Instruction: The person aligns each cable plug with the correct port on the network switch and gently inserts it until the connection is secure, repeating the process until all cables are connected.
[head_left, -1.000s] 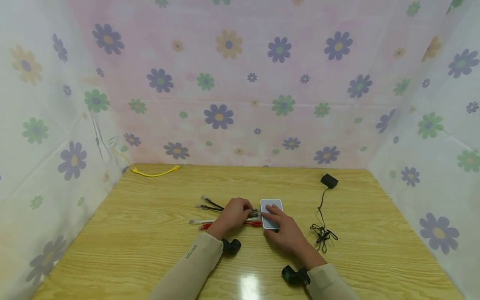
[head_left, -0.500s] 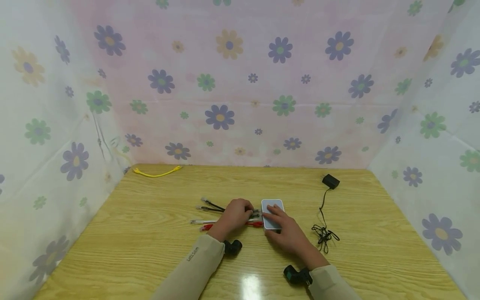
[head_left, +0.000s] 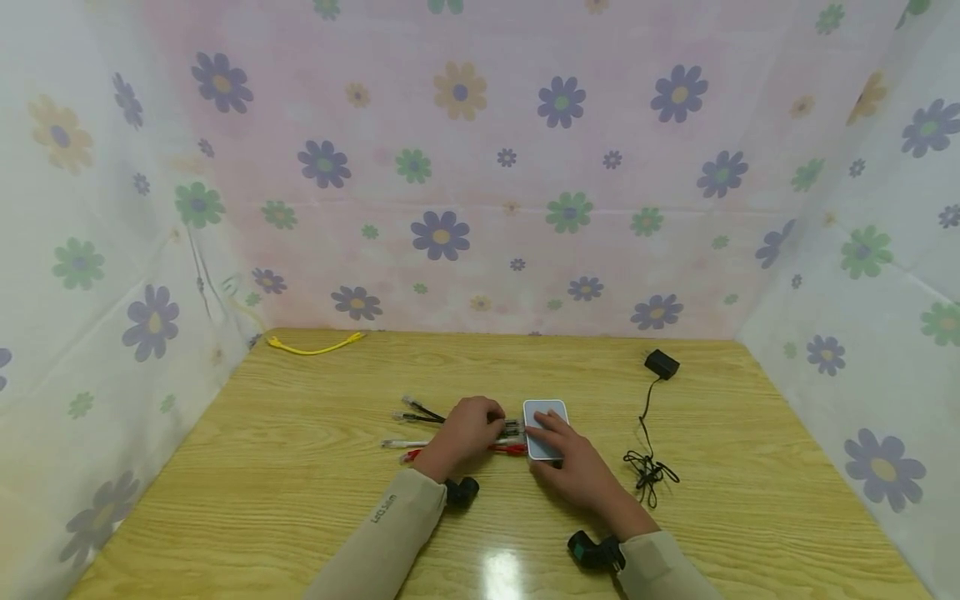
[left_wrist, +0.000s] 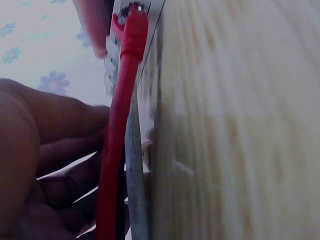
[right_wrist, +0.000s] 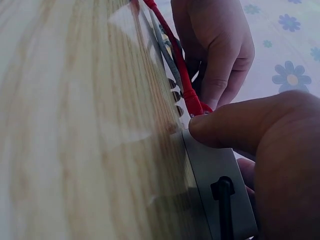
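Observation:
A small white network switch (head_left: 542,447) lies flat on the table. My right hand (head_left: 573,462) holds it, fingers across the top and thumb (right_wrist: 215,131) against the side. The left hand (head_left: 468,429) is just left of the switch, fingertips curled on a black network cable (head_left: 429,409) near its plug; the exact contact is partly hidden. In the left wrist view, the plug of a red network cable (left_wrist: 115,140) sits at a port of the switch. Beside it runs a white network cable (left_wrist: 134,165). A black cord (right_wrist: 226,210) enters the switch's near side.
At the right, a black power adapter (head_left: 662,363) lies with its cord (head_left: 648,475) bunched near the right hand. A yellow network cable (head_left: 315,352) lies at the back left of the wooden table (head_left: 300,517). Flowered cloth (head_left: 480,167) walls surround three sides.
The hands and switch stay in almost the same place. Only a slight shift of the left wrist and of the head view shows.

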